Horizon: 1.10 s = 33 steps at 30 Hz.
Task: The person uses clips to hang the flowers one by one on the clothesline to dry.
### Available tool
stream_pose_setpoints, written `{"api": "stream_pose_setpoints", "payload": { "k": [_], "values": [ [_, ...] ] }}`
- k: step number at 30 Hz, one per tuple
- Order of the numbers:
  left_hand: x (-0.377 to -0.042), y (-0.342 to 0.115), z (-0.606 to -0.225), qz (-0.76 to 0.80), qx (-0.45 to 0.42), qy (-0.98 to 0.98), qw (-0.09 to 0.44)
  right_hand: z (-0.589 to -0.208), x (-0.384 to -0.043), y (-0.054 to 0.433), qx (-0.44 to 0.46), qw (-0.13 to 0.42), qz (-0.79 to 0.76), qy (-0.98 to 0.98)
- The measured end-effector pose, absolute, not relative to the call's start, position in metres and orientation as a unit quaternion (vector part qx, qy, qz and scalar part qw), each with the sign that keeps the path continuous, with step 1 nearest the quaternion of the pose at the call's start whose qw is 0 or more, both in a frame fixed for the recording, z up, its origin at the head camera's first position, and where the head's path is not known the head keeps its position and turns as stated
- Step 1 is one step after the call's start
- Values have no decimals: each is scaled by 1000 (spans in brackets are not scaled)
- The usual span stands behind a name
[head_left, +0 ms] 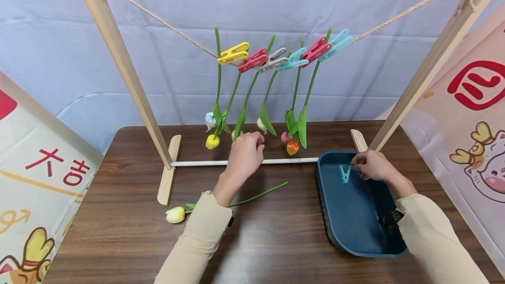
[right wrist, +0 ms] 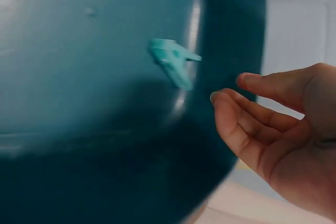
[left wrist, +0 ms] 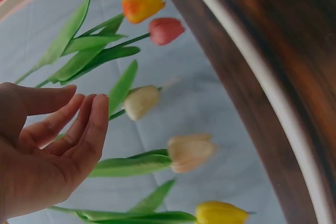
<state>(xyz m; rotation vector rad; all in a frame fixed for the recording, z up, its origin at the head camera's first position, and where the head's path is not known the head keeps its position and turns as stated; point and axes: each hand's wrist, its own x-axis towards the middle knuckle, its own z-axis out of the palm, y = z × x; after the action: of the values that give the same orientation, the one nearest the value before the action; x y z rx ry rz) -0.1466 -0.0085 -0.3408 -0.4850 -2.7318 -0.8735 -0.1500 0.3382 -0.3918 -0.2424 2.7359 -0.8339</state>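
Observation:
My left hand (head_left: 245, 154) hovers in front of the hanging artificial tulips, its fingers loosely bent with nothing between them. In the left wrist view, a cream tulip (left wrist: 142, 102) and a pale peach tulip (left wrist: 190, 152) hang close by the fingertips. Over the far right corner of a dark blue tray (head_left: 360, 251) is my right hand (head_left: 375, 165), thumb and fingertips apart and holding nothing. A light teal clothespin (head_left: 345, 174) lies in the tray just left of it. On the table in front of the rack rests a yellow-white tulip (head_left: 175, 214), its stem partly hidden by my left arm.
A jute rope (head_left: 158, 16) sags between two wooden posts (head_left: 122, 67). Several clothespins, among them a yellow one (head_left: 233, 53), clip tulips upside down to it. A white rod (head_left: 201, 163) joins the feet low over the brown table (head_left: 276, 240).

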Motion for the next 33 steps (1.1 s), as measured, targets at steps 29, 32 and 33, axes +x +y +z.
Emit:
{"api": "stream_pose_setpoints", "payload": {
  "k": [29, 32, 33],
  "values": [
    [-137, -50, -380, -261, -139, -954, 46, -426, -145, 333, -89, 148, -226, 959],
    [-134, -54, -383, -260, -134, -956, 17, -428, -143, 334, -85, 153, -231, 957],
    [-133, -55, -385, -259, -131, -957, 3, -428, -142, 334, -82, 154, -235, 956]
  ]
}}
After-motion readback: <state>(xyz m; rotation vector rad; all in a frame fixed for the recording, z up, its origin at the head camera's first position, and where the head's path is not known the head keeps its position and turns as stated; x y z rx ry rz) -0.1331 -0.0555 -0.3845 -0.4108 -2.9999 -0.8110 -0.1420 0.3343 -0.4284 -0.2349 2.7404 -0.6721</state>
